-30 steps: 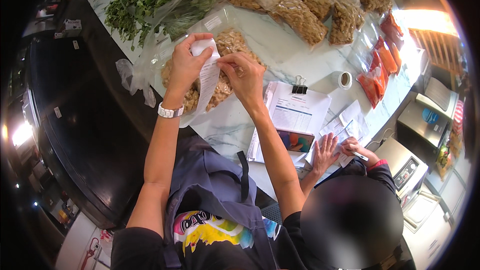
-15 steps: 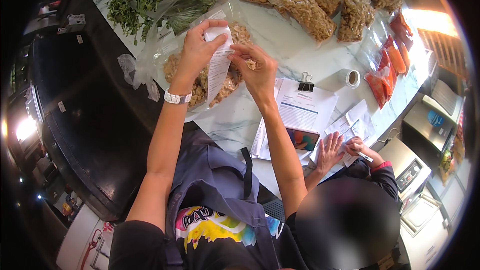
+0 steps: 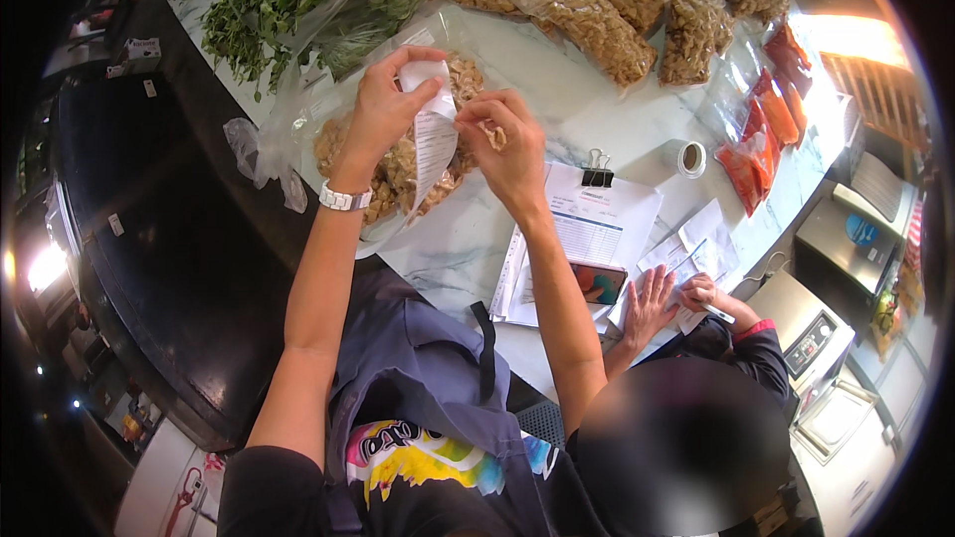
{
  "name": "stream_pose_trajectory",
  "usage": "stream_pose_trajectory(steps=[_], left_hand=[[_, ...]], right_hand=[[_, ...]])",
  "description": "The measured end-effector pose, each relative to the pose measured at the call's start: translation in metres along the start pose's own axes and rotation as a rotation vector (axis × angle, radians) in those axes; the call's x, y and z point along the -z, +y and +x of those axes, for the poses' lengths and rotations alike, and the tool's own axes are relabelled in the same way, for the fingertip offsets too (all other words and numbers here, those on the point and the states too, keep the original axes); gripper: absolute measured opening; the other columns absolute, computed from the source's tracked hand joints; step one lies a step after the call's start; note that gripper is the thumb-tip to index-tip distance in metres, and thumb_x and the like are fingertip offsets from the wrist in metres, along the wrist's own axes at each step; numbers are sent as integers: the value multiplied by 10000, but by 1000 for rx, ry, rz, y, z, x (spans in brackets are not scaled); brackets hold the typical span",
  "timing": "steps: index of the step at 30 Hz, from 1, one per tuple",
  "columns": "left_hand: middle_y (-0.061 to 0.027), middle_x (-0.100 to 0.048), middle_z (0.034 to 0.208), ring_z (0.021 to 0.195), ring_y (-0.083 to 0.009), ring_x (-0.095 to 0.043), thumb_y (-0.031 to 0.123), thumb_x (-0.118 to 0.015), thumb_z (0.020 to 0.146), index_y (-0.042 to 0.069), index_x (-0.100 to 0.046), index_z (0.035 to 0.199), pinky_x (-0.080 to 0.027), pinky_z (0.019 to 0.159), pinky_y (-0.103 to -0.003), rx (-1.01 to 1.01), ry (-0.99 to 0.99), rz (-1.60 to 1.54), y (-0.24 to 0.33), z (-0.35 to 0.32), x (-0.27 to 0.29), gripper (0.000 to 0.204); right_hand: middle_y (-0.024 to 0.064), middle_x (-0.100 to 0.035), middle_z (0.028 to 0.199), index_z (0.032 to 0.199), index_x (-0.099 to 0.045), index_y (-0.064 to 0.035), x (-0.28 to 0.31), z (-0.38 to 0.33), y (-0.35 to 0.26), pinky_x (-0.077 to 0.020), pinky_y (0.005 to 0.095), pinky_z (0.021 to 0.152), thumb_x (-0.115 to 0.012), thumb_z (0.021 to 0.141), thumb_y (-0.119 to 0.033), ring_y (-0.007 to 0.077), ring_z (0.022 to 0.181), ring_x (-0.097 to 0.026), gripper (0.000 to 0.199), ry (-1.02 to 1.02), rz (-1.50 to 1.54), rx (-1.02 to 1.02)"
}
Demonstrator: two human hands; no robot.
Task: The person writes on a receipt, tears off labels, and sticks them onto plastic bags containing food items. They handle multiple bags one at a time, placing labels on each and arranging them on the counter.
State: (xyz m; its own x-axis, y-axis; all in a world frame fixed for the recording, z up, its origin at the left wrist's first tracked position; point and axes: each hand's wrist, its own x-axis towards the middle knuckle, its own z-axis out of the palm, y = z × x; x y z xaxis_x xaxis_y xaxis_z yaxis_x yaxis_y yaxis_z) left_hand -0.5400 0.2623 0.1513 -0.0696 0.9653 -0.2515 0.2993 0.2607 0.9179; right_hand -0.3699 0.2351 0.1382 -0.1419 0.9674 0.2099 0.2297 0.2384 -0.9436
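Note:
A long white printed paper strip [image 3: 434,144] hangs from my left hand [image 3: 386,111], pinched near its top between thumb and fingers. My right hand [image 3: 505,149] is closed, its thumb and fingertips together at the strip's right edge. Under both hands lies a large clear plastic bag of light-brown chunks [image 3: 398,174], partly hidden by the strip and my wrist. Leafy green herbs [image 3: 288,5] lie just beyond my left hand, some under clear plastic.
Bags of brown crumbly food [image 3: 597,30] and bags of red-orange sauce [image 3: 756,159] cover the far side. Clipped papers [image 3: 597,209], a phone [image 3: 599,284] and a paper roll [image 3: 686,157] lie to the right. A co-worker's hands [image 3: 652,303] rest on loose papers, one holding a pen.
My right fingers have curled in a little more at the strip's edge. The whole view has shifted slightly; my left hand keeps its hold on the strip.

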Motion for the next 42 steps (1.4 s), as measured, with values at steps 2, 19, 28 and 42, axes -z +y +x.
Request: stream_pose_trajectory(steps=[2, 19, 28, 42], left_hand=[[-45, -684, 826, 704, -115, -630, 65, -653, 792, 58, -672, 1044, -500, 657, -249, -26, 83, -16, -10, 7, -3, 253], [-96, -708, 844, 833, -219, -678, 407, -599, 842, 70, -697, 1015, -493, 744, -318, 146, 164, 264, -3, 128, -89, 391], [-204, -687, 842, 831, -355, -663, 528, -560, 820, 51, -718, 855, -490, 782, -413, -254, 136, 406, -30, 189, -87, 503], [-83, -678, 1060, 868, -228, -657, 299, -430, 946, 222, -588, 1242, -517, 773, -328, -24, -145, 412, 16, 190, -91, 344]], right_hand=[[82, -611, 902, 841, -645, -7, 15, 9, 9, -519, 284, 634, -703, 720, 66, 175, 748, -640, 152, 12, -25, 47], [73, -651, 711, 826, -678, -29, 132, 263, 123, -503, 315, 594, -717, 778, -179, 141, 659, -610, 163, -602, -419, 0], [75, -650, 712, 819, -671, -12, 115, 270, 145, -481, 333, 570, -709, 763, -182, 166, 654, -604, 183, -629, -432, 64], [36, -619, 694, 801, -643, -39, 126, 279, 150, -487, 305, 584, -638, 759, -101, 141, 670, -576, 76, -808, -349, 88]])
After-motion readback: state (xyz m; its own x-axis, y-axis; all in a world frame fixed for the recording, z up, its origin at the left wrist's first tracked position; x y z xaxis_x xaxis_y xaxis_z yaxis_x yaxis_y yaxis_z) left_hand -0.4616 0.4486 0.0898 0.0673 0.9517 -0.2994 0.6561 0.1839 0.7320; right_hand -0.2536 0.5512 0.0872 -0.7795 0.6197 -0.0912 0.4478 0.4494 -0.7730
